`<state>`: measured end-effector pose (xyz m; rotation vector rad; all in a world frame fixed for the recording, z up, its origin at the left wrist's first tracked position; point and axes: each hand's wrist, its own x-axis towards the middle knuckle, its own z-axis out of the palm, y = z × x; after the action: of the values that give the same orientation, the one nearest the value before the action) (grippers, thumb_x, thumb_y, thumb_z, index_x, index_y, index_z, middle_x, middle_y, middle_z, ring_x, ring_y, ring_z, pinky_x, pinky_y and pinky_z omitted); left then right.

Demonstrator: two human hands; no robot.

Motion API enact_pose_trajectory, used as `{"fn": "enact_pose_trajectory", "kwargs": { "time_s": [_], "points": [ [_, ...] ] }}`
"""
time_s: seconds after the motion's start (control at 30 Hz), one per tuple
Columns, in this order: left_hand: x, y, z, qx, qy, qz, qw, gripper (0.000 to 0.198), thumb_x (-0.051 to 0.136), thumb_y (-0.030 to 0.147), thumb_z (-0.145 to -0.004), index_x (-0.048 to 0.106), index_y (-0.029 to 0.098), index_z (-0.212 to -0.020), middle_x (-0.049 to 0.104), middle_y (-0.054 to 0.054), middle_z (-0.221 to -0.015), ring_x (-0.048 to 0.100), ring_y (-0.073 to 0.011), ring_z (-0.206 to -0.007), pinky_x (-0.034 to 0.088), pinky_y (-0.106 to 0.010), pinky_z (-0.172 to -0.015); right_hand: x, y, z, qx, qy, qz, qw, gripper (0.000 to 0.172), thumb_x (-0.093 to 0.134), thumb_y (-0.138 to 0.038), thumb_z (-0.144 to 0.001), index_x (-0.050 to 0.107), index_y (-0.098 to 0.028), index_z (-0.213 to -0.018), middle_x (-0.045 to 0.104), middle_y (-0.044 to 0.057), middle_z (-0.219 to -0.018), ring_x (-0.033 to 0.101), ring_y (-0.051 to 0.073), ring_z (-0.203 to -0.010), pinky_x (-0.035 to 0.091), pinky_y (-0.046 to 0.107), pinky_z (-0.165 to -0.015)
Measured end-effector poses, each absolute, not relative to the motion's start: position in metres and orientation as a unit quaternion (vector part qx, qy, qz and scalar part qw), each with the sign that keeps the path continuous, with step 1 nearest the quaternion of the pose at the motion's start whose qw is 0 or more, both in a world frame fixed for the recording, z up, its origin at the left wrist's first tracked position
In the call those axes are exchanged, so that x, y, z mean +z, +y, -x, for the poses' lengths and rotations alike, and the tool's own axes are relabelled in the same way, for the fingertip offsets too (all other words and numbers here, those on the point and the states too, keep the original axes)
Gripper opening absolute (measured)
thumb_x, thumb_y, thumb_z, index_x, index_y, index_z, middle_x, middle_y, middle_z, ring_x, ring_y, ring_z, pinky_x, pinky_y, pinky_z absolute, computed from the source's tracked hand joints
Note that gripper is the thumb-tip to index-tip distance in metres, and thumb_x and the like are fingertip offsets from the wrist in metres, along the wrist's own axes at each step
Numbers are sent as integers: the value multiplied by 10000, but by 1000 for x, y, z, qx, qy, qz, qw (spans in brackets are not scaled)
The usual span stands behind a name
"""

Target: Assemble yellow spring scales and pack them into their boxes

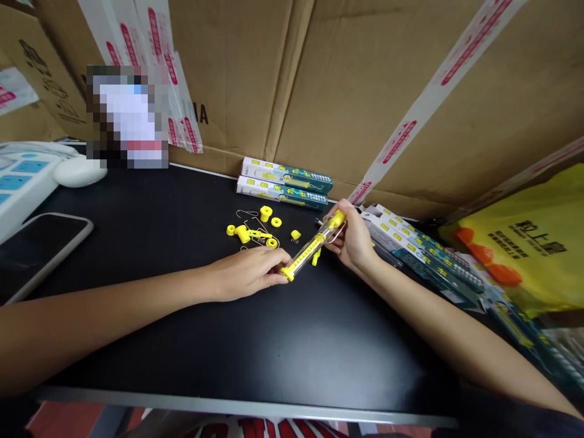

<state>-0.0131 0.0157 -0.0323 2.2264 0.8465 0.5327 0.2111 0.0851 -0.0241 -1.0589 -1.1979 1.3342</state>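
A clear tube with yellow end caps and a yellow inner scale (310, 249) is held slanted just above the black table (191, 340). My left hand (249, 272) pinches its lower yellow end. My right hand (351, 240) grips its upper yellow cap. A small yellow piece (316, 257) lies under the tube. Several loose yellow plastic parts (258, 231) and thin wire hooks (246, 214) lie on the table just behind my left hand.
Two long printed boxes (285, 182) lie against the cardboard cartons (365, 91) at the back. More such boxes (424, 255) are piled at right beside a yellow bag (524, 243). A phone (41, 249), a power strip (20, 182) and a white mouse (78, 171) sit at left.
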Motion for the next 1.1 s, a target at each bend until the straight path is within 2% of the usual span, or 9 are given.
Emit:
{"fn": "enact_pose_trajectory", "kwargs": {
  "time_s": [0.17,0.4,0.53,0.63,0.73,0.83,0.9,1.0,1.1],
  "points": [
    [-32,16,13,198,324,-865,328,144,467,318,-939,538,208,-998,606,-41,-967,556,-201,-936,405,-300,-818,-19,85,-211,536,-510,434,514,292,517,-486,-827,397,-241,-723,373,-84,-529,189,45,-326,128,190,-283],
    [-27,15,18,226,325,-851,346,190,439,289,-922,500,178,-1064,586,-52,-986,558,-185,-903,417,-307,-822,-10,88,-214,544,-541,412,491,292,520,-509,-842,455,-239,-750,284,-92,-488,205,53,-343,141,180,-313],
    [-28,16,18,280,356,-808,377,183,393,210,-894,475,177,-1054,555,1,-821,528,-150,-762,412,-290,-756,-8,88,-216,539,-562,402,481,319,525,-555,-839,502,-238,-819,290,-93,-503,249,64,-371,169,178,-336],
    [-28,17,19,317,381,-774,394,239,348,212,-901,483,171,-1094,500,34,-704,480,-137,-676,394,-281,-701,-9,91,-217,515,-578,394,495,339,535,-565,-836,524,-228,-799,342,-70,-547,340,79,-425,267,193,-368],
    [-29,17,19,352,384,-755,399,296,333,245,-919,506,150,-1141,471,41,-679,458,-128,-652,388,-278,-690,-9,94,-218,488,-593,378,517,326,586,-532,-817,537,-217,-748,466,-26,-669,465,94,-534,416,222,-466],
    [-33,17,18,365,375,-745,413,359,350,280,-937,509,124,-1219,474,41,-671,458,-118,-639,390,-274,-673,-4,94,-221,499,-599,359,513,310,638,-500,-787,518,-218,-737,561,4,-796,553,120,-640,502,262,-551],
    [-35,17,16,365,368,-734,439,407,364,290,-942,488,111,-1285,470,45,-659,453,-108,-615,385,-266,-645,3,93,-223,517,-601,362,491,307,650,-495,-778,491,-233,-763,575,-8,-736,558,132,-605,513,280,-527],
    [-36,18,13,367,366,-702,489,455,377,278,-937,454,93,-1346,452,58,-624,439,-98,-576,376,-258,-606,13,91,-225,534,-603,361,470,314,636,-509,-781,461,-250,-797,508,-54,-568,493,121,-479,479,265,-443],
    [-35,18,10,359,372,-676,525,462,410,259,-916,458,82,-1340,454,66,-590,434,-96,-545,369,-254,-574,18,91,-226,564,-588,352,461,306,618,-516,-788,474,-247,-810,489,-63,-540,474,110,-453,452,245,-419]
  ]
}}
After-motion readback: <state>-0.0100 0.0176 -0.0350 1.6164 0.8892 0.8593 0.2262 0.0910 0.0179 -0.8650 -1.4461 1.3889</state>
